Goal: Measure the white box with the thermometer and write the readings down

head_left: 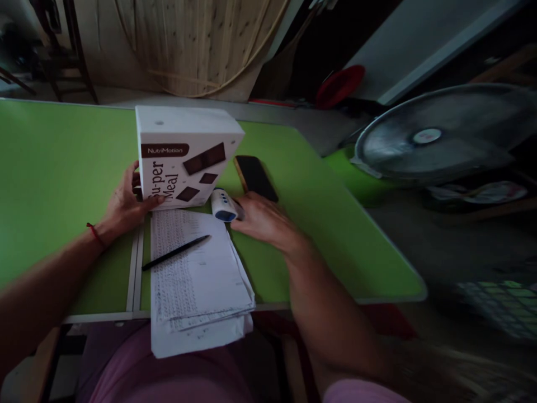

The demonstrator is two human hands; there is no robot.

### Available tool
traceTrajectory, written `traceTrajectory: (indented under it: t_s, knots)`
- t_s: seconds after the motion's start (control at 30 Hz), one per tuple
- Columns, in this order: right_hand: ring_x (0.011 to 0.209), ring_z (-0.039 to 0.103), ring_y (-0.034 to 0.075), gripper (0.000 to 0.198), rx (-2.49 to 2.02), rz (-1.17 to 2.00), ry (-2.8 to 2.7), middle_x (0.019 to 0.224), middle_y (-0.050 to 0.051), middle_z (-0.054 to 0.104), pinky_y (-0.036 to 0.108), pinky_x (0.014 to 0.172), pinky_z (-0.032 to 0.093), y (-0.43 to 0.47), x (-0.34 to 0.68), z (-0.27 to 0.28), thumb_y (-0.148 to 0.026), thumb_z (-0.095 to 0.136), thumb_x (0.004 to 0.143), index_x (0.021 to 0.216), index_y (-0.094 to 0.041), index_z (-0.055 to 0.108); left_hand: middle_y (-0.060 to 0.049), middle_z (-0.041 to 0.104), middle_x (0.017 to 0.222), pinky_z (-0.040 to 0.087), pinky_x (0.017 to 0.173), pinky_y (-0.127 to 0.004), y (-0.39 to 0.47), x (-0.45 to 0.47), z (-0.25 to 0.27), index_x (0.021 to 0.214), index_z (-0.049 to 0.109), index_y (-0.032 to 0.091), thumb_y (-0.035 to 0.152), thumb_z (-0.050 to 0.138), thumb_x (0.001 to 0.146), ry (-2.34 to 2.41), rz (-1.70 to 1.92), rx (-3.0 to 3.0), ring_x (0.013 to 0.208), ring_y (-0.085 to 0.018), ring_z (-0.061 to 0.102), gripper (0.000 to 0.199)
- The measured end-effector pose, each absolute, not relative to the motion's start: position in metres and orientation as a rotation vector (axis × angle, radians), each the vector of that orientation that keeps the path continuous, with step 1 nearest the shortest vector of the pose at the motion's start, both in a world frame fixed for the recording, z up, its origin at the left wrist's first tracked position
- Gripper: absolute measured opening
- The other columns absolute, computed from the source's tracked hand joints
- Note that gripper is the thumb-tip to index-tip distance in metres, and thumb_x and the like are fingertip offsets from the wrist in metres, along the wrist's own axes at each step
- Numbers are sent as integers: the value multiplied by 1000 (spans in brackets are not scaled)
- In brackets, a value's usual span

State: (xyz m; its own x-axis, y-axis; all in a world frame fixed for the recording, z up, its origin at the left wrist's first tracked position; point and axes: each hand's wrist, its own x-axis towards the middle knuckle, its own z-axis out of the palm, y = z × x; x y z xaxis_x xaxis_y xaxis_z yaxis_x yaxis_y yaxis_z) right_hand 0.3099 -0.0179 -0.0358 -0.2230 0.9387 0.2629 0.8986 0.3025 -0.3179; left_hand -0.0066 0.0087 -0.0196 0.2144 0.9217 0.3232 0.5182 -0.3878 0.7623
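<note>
A white carton (pixel 184 120) printed "NutriMotion" and "Su-per Meal" stands upright on the green table. My left hand (pixel 126 198) grips its lower left corner, thumb on the front and fingers around the side. My right hand (pixel 264 218) is wrapped round a small white and blue handheld device (pixel 223 204), which looks like a thermometer gun or scanner, close to the carton's lower right corner. Its handle is mostly hidden by my fingers. A stack of handwritten papers (pixel 201 280) lies below the carton, overhanging the table's front edge, with a black pen (pixel 176 253) across it.
A dark phone (pixel 255 176) rests beyond my right hand on the green folding table (pixel 344 240), whose seam runs left of the papers. A large fan (pixel 428 134) stands off its right edge. A round wooden panel (pixel 201 45) leans at the back, near a red object (pixel 339 85).
</note>
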Motion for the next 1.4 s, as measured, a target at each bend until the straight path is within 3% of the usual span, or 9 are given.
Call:
traceTrajectory:
  t_s: [0.1, 0.23, 0.33, 0.43, 0.67, 1.0, 1.4]
  knots:
    - [69, 62, 23, 25, -1736, 66, -1983, 79, 6, 66, 37, 62, 50, -15, 307, -31, -33, 78, 65, 82, -21, 63, -18, 67, 126, 64, 79, -39, 7, -6, -17, 130, 48, 17, 53, 77, 83, 1243, 1116, 1907, 109, -31, 69, 66]
    - [75, 64, 25, 36, -1511, 157, -1591, 87, 9, 68, 41, 65, 54, -21, 295, -17, -45, 74, 70, 94, -21, 62, -17, 71, 120, 64, 74, -37, 1, -5, -8, 119, 59, 15, 57, 66, 92, 1154, 1170, 1851, 101, -28, 72, 51]
    - [67, 60, 20, 27, -1281, 388, -1453, 77, 3, 64, 38, 61, 53, -35, 281, -7, -46, 69, 74, 85, -23, 59, -17, 73, 116, 63, 70, -36, -2, -3, -4, 114, 63, 15, 60, 57, 96, 1158, 1189, 1841, 96, -27, 73, 49]
    - [62, 55, 16, 22, -1155, 707, -1435, 70, -1, 59, 35, 57, 50, -48, 265, -2, -41, 70, 71, 79, -24, 58, -17, 73, 116, 63, 69, -34, -4, -1, -3, 116, 61, 15, 62, 60, 93, 1132, 1121, 1828, 96, -26, 73, 53]
    - [57, 50, 12, 28, -1059, 1308, -1352, 67, -2, 57, 31, 52, 45, -58, 238, -8, -43, 67, 70, 88, -22, 63, -14, 73, 115, 61, 65, -30, -5, -1, 0, 114, 59, 18, 64, 62, 91, 1173, 973, 1909, 91, -23, 73, 52]
    - [61, 50, 12, 36, -1042, 1385, -1386, 68, -3, 55, 30, 56, 44, -60, 229, -14, -52, 75, 70, 78, -22, 57, -10, 73, 101, 56, 61, -32, -2, -1, 1, 111, 62, 19, 63, 54, 95, 1208, 946, 2090, 89, -24, 70, 47]
    - [61, 54, 15, 30, -1140, 1390, -1394, 65, -1, 59, 31, 54, 47, -57, 222, -22, -50, 73, 71, 75, -22, 61, -9, 73, 103, 56, 62, -30, 1, -1, -2, 107, 62, 20, 61, 57, 94, 1164, 972, 2047, 88, -23, 70, 43]
